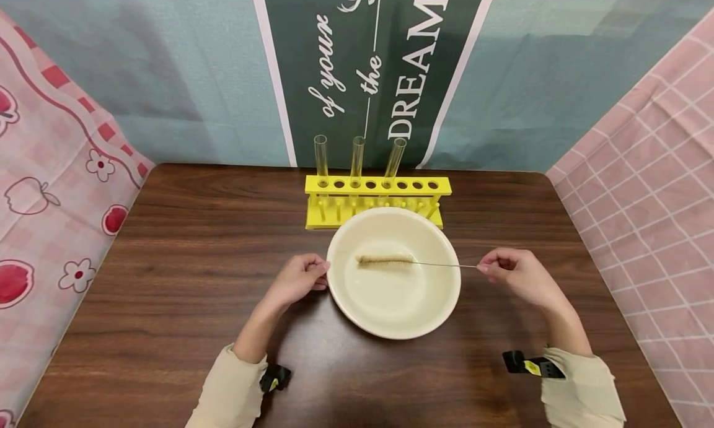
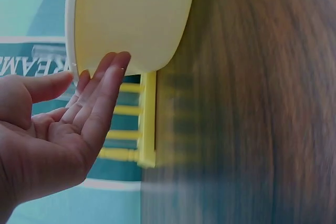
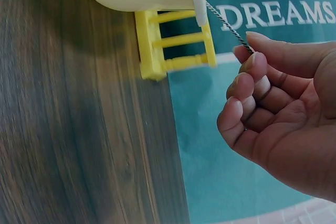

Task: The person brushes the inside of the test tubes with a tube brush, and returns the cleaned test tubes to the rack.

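A cream-coloured basin point(image 1: 393, 319) stands on the table. Across it lies a test tube brush point(image 1: 385, 261), its tan bristles over the inside of the basin and its thin wire handle passing over the right rim. The end of that twisted wire point(image 3: 231, 29) is pinched between thumb and forefinger of my right hand point(image 1: 515, 273), the other fingers curled beside them. My left hand point(image 1: 298, 279) holds the basin at its left rim. In the left wrist view, the thumb is at the lip and the fingers point(image 2: 105, 93) reach along the outer wall.
Just behind the basin is a yellow test tube rack point(image 1: 378, 185), partly hidden by it. Three clear glass test tubes point(image 1: 358, 161) stand in the rack, the right one tilted. Patterned cloths point(image 1: 212, 75) hang around the dark wooden table point(image 1: 167, 279).
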The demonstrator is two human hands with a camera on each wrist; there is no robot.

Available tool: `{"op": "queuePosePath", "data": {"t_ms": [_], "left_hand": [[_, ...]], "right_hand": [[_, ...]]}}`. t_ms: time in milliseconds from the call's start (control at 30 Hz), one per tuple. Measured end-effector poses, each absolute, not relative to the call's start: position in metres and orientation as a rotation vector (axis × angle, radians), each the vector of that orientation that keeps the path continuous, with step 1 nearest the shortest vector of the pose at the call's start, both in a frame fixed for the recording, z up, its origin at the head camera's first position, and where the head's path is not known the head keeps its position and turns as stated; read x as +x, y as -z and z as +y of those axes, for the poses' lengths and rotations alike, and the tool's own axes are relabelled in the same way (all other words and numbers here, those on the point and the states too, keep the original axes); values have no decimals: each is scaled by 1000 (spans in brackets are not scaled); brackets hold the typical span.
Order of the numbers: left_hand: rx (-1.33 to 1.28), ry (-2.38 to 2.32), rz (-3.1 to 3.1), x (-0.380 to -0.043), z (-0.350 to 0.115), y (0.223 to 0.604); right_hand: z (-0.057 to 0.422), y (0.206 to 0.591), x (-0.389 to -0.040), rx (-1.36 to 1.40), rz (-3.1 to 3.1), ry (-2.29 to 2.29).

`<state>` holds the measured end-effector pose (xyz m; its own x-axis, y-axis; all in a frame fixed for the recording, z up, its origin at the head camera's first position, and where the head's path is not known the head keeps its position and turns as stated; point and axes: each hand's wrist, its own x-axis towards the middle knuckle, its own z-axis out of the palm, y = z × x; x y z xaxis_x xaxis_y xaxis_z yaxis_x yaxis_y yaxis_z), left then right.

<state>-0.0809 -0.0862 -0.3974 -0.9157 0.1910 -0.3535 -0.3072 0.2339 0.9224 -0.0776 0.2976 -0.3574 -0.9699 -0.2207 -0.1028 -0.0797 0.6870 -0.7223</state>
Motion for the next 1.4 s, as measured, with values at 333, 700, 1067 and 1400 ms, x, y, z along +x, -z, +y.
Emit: {"op": "queuePosePath", "data": {"t_ms": [333,700,1067,1400], "left_hand": [[-82,-1638,2193,-76,-122,386],[-90,-1608,2226,-73,-145,382],[-92,-1544,2276,-72,-148,382],[-51,-1432,2384,-75,-151,377]], "right_hand": [[266,361,-85,-288,2634,1219],[245,364,-92,-333,2595,1220],[241,368,-91,-340,2562,1257],[243,368,-90,-353,2566,1227]]}}
